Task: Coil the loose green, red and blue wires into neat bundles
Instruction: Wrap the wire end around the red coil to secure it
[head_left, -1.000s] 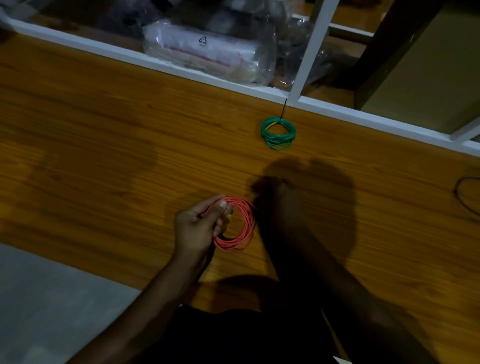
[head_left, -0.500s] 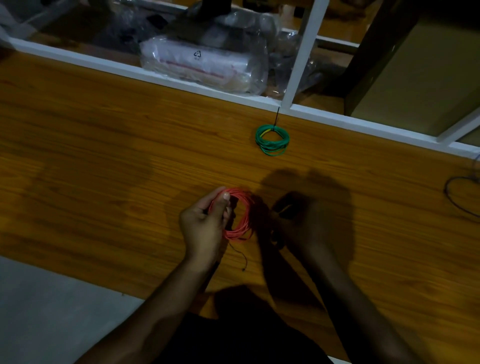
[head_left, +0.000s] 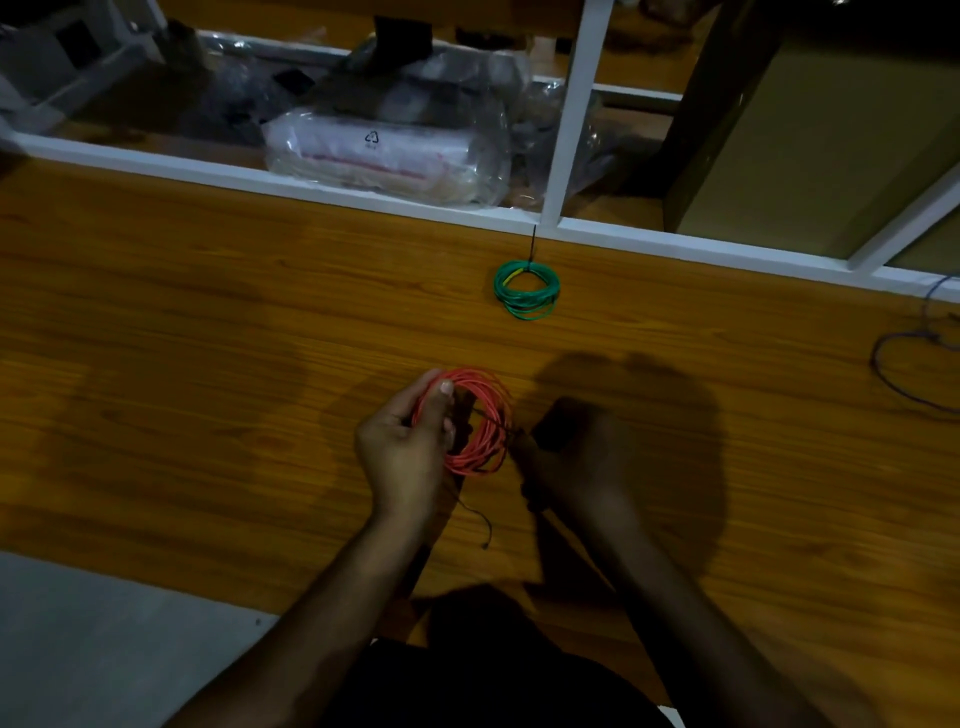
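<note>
Head view: one red coil (head_left: 475, 421) pinched by left hand (head_left: 402, 449); right hand (head_left: 569, 462) grip unclear; one green coil (head_left: 525, 289) on table (head_left: 208, 332).

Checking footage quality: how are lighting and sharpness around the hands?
Head view: dim overall; left hand lit and fairly sharp on the red wire coil; right hand dark, its grip unreadable; hard shadows on the wooden table.

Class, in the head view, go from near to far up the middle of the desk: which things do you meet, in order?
red wire coil held in the left hand → green wire coil tied with a black cable tie → white frame rail → plastic-wrapped package
</note>
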